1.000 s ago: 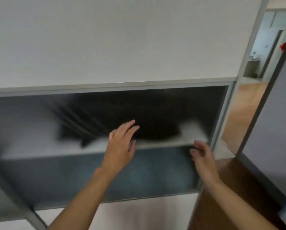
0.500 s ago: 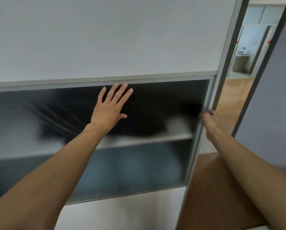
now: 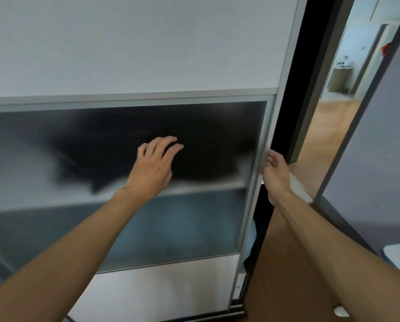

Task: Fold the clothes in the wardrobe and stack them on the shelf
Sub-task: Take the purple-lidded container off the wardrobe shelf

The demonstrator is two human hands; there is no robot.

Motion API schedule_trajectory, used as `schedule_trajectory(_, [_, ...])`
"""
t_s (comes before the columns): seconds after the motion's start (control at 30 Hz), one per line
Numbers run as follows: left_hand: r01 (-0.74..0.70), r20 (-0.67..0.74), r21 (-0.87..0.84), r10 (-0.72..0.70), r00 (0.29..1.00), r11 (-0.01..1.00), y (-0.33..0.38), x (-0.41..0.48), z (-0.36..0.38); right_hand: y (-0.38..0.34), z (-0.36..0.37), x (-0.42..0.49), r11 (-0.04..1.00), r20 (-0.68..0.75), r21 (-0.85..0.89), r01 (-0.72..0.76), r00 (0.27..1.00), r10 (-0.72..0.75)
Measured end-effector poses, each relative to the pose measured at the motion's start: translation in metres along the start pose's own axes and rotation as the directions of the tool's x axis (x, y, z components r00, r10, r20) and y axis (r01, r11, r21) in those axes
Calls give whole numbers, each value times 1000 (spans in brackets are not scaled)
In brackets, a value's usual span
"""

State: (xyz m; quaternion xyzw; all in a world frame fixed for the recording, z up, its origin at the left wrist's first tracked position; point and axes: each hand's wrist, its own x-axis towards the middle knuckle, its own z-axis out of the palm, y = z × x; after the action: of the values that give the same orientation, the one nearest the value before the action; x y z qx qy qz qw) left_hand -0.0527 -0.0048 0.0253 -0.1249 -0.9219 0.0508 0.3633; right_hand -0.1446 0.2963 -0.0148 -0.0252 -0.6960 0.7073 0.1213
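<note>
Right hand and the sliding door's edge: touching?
Touching. Head view: the right hand grips the sliding door by its metal edge, fingers wrapped round it.

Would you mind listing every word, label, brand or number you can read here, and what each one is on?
No text can be read anywhere in this view.
sliding door: plain white panel, no label or brand.
frosted glass: only blurred dark and blue shapes behind it.
far room: items too small to read.

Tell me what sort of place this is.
Probably a bedroom or hallway in a home: a sliding wardrobe door with a frosted panel, dark clothes on a shelf behind it, and a wood floor beyond.
</note>
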Motion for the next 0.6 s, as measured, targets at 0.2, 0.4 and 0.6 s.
schedule_trajectory(0.2, [71,125,-219,-44,991,973,30,22,13,-6,31,-31,998,185,11,60,981,-61])
schedule_trajectory(0.4, [291,326,-181,-222,919,939,57,42,31,2,60,-44,991,488,-76,113,870,-62])
schedule_trajectory(0.6, [486,320,-12,-457,830,874,42,41,39,23,39,-11,765,619,-525,374,784,42])
